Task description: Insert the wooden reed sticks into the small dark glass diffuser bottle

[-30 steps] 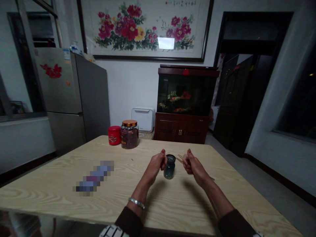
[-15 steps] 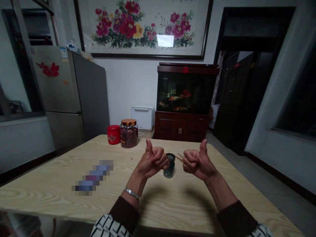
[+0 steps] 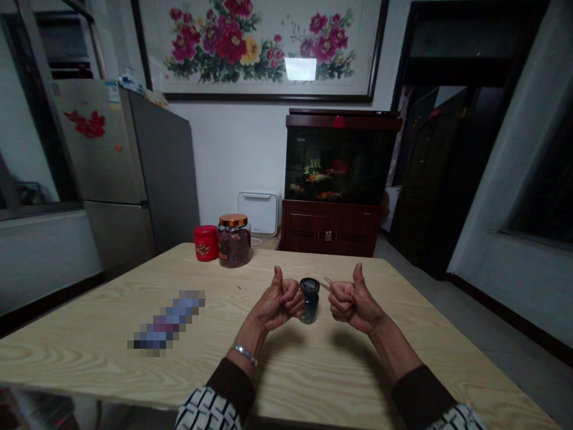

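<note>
**Two thumbs up, with the little jar between them**

Both my hands are raised just above the counter point(image 3: 313, 376), a little short of its far edge. My left hand point(image 3: 278, 301) is a closed fist with the thumb straight up, and my right hand point(image 3: 351, 301) mirrors it. The fingers of both are curled tight into the palms, and I can see nothing gripped in either.

The small dark glass jar point(image 3: 308, 300) stands upright on the counter between the fists, with its black lid on. My left knuckles are just beside it, and I cannot tell whether they touch it. My right knuckles stand a little apart from it.

The tips of some thin wooden sticks point(image 3: 326, 281) show behind my right knuckles. Whether they lie on the counter or brush my hand, I cannot tell.

As I judge it, doing this well means holding both fists level and steady, thumbs vertical, with my wrists clear of the wood. The jar looks narrow and light, so a nudge from the left knuckles could tip it. I would leave a clear gap on that side.

A red tin point(image 3: 206, 242) and a large copper-lidded jar point(image 3: 233, 240) sit well apart at the far left corner.
</note>
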`<state>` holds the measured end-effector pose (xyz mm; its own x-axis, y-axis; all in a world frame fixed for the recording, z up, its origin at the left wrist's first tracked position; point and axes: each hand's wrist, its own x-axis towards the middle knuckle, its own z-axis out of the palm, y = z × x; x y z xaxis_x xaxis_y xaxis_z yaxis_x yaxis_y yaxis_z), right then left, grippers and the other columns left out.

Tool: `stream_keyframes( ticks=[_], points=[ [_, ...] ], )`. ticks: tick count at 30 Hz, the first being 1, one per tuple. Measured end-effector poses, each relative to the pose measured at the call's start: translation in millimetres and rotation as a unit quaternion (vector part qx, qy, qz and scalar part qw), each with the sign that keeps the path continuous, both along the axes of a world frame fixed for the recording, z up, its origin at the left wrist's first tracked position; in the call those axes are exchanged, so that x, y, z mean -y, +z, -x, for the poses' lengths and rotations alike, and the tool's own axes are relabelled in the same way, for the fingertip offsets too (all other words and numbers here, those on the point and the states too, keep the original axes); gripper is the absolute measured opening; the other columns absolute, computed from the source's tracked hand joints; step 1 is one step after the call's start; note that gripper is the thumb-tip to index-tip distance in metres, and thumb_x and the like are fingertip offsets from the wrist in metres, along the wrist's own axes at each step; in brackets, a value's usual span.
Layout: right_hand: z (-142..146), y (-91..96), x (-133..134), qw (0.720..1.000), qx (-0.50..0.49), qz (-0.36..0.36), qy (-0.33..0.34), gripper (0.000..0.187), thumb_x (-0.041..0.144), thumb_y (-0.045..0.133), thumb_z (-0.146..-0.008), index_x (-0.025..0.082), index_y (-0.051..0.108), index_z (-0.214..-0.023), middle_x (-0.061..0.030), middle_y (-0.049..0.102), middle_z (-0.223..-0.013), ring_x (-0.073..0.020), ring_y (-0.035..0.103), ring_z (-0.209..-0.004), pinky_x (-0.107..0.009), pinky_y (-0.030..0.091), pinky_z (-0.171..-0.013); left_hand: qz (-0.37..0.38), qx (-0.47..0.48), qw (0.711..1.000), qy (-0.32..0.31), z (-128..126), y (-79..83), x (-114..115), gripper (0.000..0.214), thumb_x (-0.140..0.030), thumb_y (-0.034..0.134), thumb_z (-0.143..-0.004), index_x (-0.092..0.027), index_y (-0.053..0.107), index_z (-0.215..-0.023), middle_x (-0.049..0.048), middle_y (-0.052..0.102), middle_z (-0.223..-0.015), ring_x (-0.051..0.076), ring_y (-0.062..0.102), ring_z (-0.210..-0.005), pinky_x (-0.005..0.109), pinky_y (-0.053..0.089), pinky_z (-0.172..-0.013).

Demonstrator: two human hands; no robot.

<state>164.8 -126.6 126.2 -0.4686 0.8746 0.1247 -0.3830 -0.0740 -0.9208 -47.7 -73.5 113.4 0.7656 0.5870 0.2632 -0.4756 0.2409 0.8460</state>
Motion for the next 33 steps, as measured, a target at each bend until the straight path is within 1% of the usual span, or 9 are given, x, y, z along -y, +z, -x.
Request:
stream_keyframes(
  ticks=[5,8,11,16,21,24,28,30,33],
  points=[
    [-2.0,-6.0,-15.6,0.957,0.214,-0.018,-0.195,0.064,0.084,0.033,-0.081,0.022,0.039,-0.066,0.0089,0.032,-0.051,-0.0061,0.019,-0.043,-0.020,0.013,-0.044,-0.009,-0.041,0.993,0.114,1.5,-23.8,-16.4,0.063,-0.075,0.052,-0.080,-0.019,0.036,-0.058,-0.0063,0.031,-0.051,0.008,0.029,-0.047,0.023,0.026,-0.051],
    [3.7,-7.4,-29.1,0.808,0.461,-0.109,-0.350,0.058,0.079,0.041,-0.081,0.022,0.052,-0.083,0.0023,0.053,-0.063,-0.0119,0.045,-0.054,-0.024,0.030,-0.052,-0.033,-0.114,0.946,0.300,-9.2,-53.5,-30.3,0.046,-0.050,0.080,-0.067,-0.018,0.049,-0.076,-0.0047,0.049,-0.065,0.009,0.044,-0.056,0.021,0.032,-0.055],
    [17.7,-2.7,-41.2,0.654,0.647,-0.186,-0.345,0.063,0.078,0.039,-0.083,0.024,0.058,-0.107,-0.0081,0.069,-0.094,-0.0223,0.064,-0.083,-0.031,0.042,-0.071,-0.105,-0.169,0.912,0.360,-29.9,-82.0,-40.1,0.061,-0.027,0.088,-0.052,-0.017,0.056,-0.102,0.0063,0.063,-0.102,0.019,0.059,-0.090,0.028,0.045,-0.075],
    [43.2,9.0,-59.6,0.519,0.789,-0.220,-0.246,0.079,0.081,0.035,-0.081,0.015,0.068,-0.109,-0.0213,0.070,-0.107,-0.0333,0.066,-0.101,-0.040,0.045,-0.083,-0.181,-0.237,0.888,0.349,-56.9,-103.6,-45.1,0.045,-0.027,0.080,-0.062,-0.014,0.064,-0.101,0.0075,0.069,-0.091,0.024,0.063,-0.085,0.031,0.047,-0.073],
    [42.7,17.8,-73.2,0.506,0.812,-0.222,-0.188,0.067,0.070,0.045,-0.083,0.014,0.073,-0.105,-0.0234,0.071,-0.109,-0.0368,0.064,-0.106,-0.044,0.045,-0.086,-0.231,-0.277,0.844,0.396,-56.8,-108.2,-46.3,0.042,-0.030,0.078,-0.065,-0.015,0.064,-0.102,0.0054,0.071,-0.090,0.023,0.064,-0.083,0.028,0.046,-0.069],
    [30.0,23.5,-78.5,0.561,0.786,-0.242,-0.097,0.056,0.053,0.060,-0.078,0.022,0.066,-0.124,-0.0155,0.067,-0.121,-0.0322,0.062,-0.111,-0.041,0.046,-0.090,-0.245,-0.273,0.843,0.394,-53.2,-109.7,-47.0,0.047,-0.032,0.079,-0.066,-0.016,0.063,-0.107,0.0048,0.071,-0.092,0.021,0.064,-0.082,0.026,0.046,-0.069],
    [22.1,28.2,-80.4,0.636,0.721,-0.271,-0.037,0.096,0.051,0.067,-0.072,0.023,0.026,-0.154,-0.0143,0.035,-0.155,-0.0308,0.038,-0.138,-0.041,0.036,-0.106,-0.259,-0.263,0.844,0.390,-52.6,-109.8,-48.1,0.050,-0.035,0.078,-0.067,-0.014,0.064,-0.109,0.0065,0.071,-0.095,0.022,0.064,-0.083,0.027,0.047,-0.070],
    [26.8,28.5,-79.1,0.618,0.742,-0.243,-0.095,0.094,0.061,0.061,-0.075,0.019,0.029,-0.153,-0.0182,0.037,-0.154,-0.0358,0.038,-0.138,-0.050,0.031,-0.107,-0.246,-0.271,0.846,0.388,-54.1,-109.7,-48.4,0.047,-0.033,0.078,-0.066,-0.013,0.066,-0.106,0.0072,0.072,-0.092,0.022,0.064,-0.081,0.027,0.047,-0.069],
    [36.7,28.2,-77.5,0.539,0.808,-0.192,-0.140,0.073,0.067,0.050,-0.081,0.012,0.060,-0.128,-0.0246,0.062,-0.126,-0.0420,0.054,-0.120,-0.060,0.029,-0.102,-0.226,-0.291,0.847,0.382,-55.5,-109.9,-48.6,0.044,-0.030,0.077,-0.065,-0.012,0.067,-0.104,0.0073,0.071,-0.087,0.023,0.065,-0.078,0.027,0.046,-0.066]
  ],
)
